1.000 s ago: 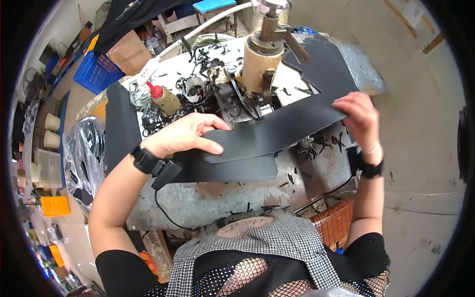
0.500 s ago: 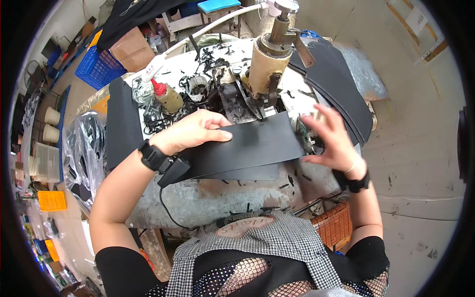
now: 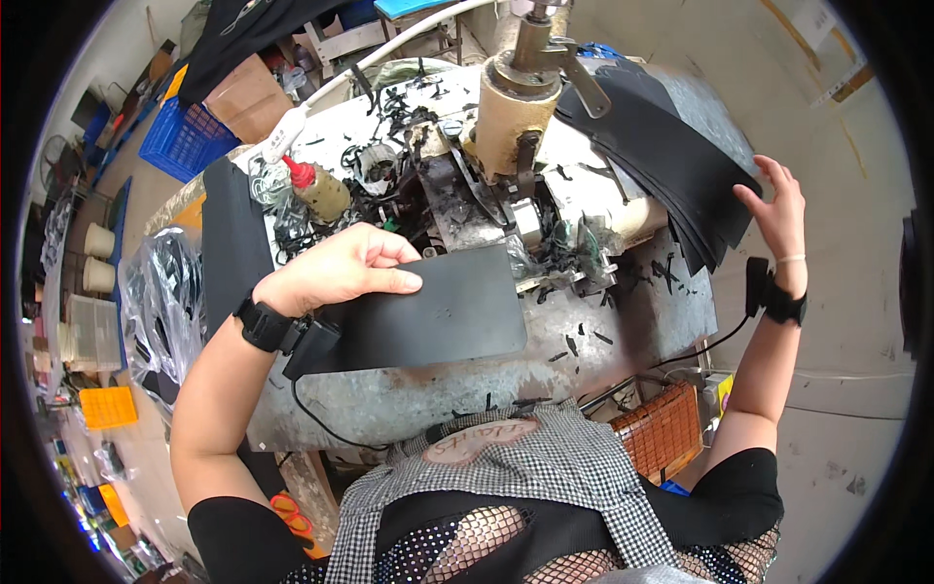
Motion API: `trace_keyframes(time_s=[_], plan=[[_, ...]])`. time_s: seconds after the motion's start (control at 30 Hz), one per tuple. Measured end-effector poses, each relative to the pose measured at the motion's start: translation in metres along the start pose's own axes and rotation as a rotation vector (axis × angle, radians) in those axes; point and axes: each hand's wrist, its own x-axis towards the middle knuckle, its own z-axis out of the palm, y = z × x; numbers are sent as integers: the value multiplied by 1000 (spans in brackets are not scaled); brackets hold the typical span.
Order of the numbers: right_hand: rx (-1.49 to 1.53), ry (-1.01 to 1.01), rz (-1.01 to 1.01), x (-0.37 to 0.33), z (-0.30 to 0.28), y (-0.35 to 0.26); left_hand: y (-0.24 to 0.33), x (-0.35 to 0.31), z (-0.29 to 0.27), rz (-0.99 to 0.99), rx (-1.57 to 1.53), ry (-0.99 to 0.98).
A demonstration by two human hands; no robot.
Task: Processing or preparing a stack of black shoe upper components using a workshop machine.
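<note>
My left hand (image 3: 341,268) pinches a flat, smooth black sheet (image 3: 452,311) with one rounded corner, thumb on top. The sheet lies level over the near side of the metal worktop (image 3: 409,389). Out to the right, my right hand (image 3: 781,219) has its fingers apart and holds nothing. It is beside the right edge of a fanned stack of black sheets (image 3: 671,146); whether the thumb touches the stack I cannot tell. Beyond the held sheet stands a cream machine with a thick upright column (image 3: 511,117) and a metal lever (image 3: 587,88).
Black scraps (image 3: 399,107) litter the white table around the machine. A red-capped bottle (image 3: 321,195) stands left of it, near another black stack (image 3: 233,224). A clear plastic bag (image 3: 165,302) hangs at the left edge. A blue crate (image 3: 190,141) sits far left.
My right hand has moved right, from beside the held sheet to the stack's edge. My left hand has shifted slightly left with the sheet. The second sheet's edge beneath it no longer shows.
</note>
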Motion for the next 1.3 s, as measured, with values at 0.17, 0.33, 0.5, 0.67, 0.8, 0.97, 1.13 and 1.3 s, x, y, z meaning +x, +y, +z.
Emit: trace_keyframes(time_s=[0.17,0.33,0.5,0.67,0.8,0.97,1.13,1.3], plan=[[598,-292,-544,-54,27,-127,2,23,8,78,160,157],[434,137,-584,-43,43,-134,4,41,12,54,-1,116],[492,-3,-315,-9,-11,-67,4,12,9,41,-74,119],[738,-441,334,3,-3,30,9,5,37,-38,12,8],[585,-482,346,-12,46,53,14,36,77,25,43,-229],[658,-504,465,2,59,27,17,110,140,223,-128,-271],[604,-537,406,-7,70,16,35,197,193,168,-377,-117],[1013,-556,552,-37,61,-8,38,242,204,292,-867,142]])
